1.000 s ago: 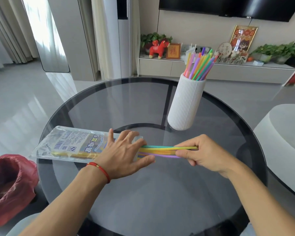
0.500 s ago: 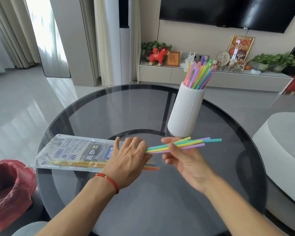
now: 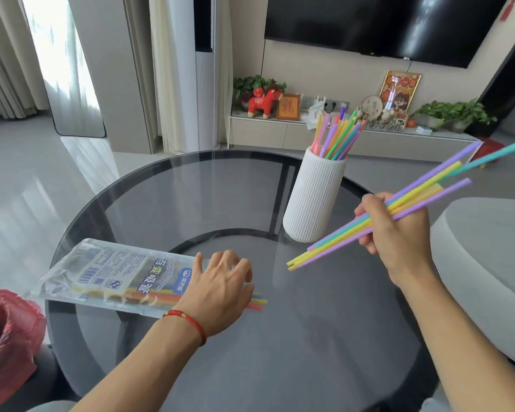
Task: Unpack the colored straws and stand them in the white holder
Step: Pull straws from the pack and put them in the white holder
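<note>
At the right of the frame the right hand [image 3: 399, 230] is curled round a small bundle of straws [image 3: 411, 203], purple, yellow and teal, held slanting in the air with their far ends fanned out toward the upper right and their near ends pointing down toward the middle of the glass counter [image 3: 191, 203]. The white ribbed holder [image 3: 312, 200] stands just left of that hand, already carrying a sheaf of coloured straws [image 3: 336, 138]. At lower centre the left hand [image 3: 217, 292] rests with loosely spread fingers on the open end of the plastic straw packet [image 3: 107, 275], where red, yellow and blue straw ends [image 3: 257, 303] poke out. The bundle is splayed, so stray ends could likely catch the holder's rim or the straws inside and spill. A sideways knock from the hand might tip the tall holder, and the loose straws could slide out of the packet.
</note>
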Demonstrator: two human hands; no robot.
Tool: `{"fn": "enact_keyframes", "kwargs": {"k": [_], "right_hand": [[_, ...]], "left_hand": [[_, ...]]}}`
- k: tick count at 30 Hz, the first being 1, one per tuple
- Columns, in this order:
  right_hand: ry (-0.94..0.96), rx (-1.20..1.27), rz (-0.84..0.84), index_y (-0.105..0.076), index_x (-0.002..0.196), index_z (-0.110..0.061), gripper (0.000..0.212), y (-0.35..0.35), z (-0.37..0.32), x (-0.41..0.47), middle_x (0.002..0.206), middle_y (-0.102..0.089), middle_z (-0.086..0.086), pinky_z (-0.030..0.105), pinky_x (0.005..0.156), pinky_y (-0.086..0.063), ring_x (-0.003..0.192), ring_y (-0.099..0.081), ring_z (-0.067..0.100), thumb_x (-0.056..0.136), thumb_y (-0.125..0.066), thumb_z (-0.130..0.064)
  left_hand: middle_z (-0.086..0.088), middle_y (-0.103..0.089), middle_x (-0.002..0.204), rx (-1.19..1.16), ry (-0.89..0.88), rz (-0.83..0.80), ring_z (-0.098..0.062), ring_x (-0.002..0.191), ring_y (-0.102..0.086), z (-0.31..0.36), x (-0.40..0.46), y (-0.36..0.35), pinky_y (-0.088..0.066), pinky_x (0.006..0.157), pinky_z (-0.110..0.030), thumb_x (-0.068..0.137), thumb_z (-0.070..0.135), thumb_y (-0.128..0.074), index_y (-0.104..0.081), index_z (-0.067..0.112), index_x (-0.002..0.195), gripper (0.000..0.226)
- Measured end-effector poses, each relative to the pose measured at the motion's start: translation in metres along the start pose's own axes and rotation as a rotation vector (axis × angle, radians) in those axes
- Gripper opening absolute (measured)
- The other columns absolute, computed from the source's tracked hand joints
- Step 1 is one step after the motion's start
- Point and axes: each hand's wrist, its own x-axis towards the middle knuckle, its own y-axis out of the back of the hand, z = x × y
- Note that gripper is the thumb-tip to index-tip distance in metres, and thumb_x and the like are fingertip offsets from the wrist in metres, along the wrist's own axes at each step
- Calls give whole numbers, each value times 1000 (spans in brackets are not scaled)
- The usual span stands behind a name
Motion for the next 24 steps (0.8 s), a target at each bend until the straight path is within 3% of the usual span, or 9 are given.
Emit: {"fn": "enact_keyframes", "kwargs": {"k": [2, 5, 8, 12, 17, 20, 24], "right_hand": [[165, -167, -32, -69, 68, -18, 29, 1, -15, 12, 55, -69, -1, 20, 37, -47, 40, -65, 12, 95, -63, -26], [323, -409, -95, -64, 65, -2, 39, -14, -21, 18, 52, -64, 12, 36, 47, -52, 46, -65, 26, 94, -60, -29], [283, -540, -203, -52, 63, 5, 46, -35, 3, 4, 53, -57, 21, 42, 49, -48, 53, -59, 38, 98, -62, -22], [127, -487, -248, -56, 70, 5, 44, -31, 40, -13, 60, -59, 23, 48, 53, -56, 56, -65, 37, 104, -57, -23], [0, -260, -199, -67, 70, -15, 38, -21, 50, -23, 51, -65, -1, 25, 39, -50, 42, -64, 11, 105, -62, -30], [-104, -227, -274, -71, 75, -11, 36, -22, 54, -29, 49, -66, 1, 23, 41, -52, 39, -61, 8, 105, -63, -30], [-95, -183, -258, -73, 79, -9, 31, -17, 50, -29, 52, -68, 4, 22, 42, -53, 41, -63, 10, 103, -68, -28]], "left_hand": [[4, -46, 123, -14, -1, -1, -21, 118, -43, 1, -1, -1, -21, 115, -59, 97, 42, -42, -49, 29, 106, 17], [5, -45, 125, -12, -4, 3, -21, 119, -42, 1, -2, -1, -20, 115, -59, 97, 43, -41, -49, 31, 106, 18], [5, -45, 125, -14, -8, -4, -21, 119, -42, 1, -2, -1, -20, 115, -58, 97, 44, -40, -50, 31, 109, 20], [4, -46, 127, -23, -10, 7, -22, 120, -42, 1, -3, -3, -20, 115, -59, 97, 44, -40, -48, 32, 119, 27], [2, -46, 128, -1, -15, 13, -23, 121, -43, 4, -2, -6, -20, 115, -61, 97, 44, -39, -46, 32, 124, 31], [1, -46, 130, 23, -23, 27, -24, 120, -43, 8, -3, -8, -20, 114, -62, 98, 45, -35, -42, 32, 128, 34], [-1, -47, 131, 4, -26, 62, -26, 121, -44, 13, -3, -10, -20, 113, -63, 98, 43, -36, -41, 30, 131, 36]]}}
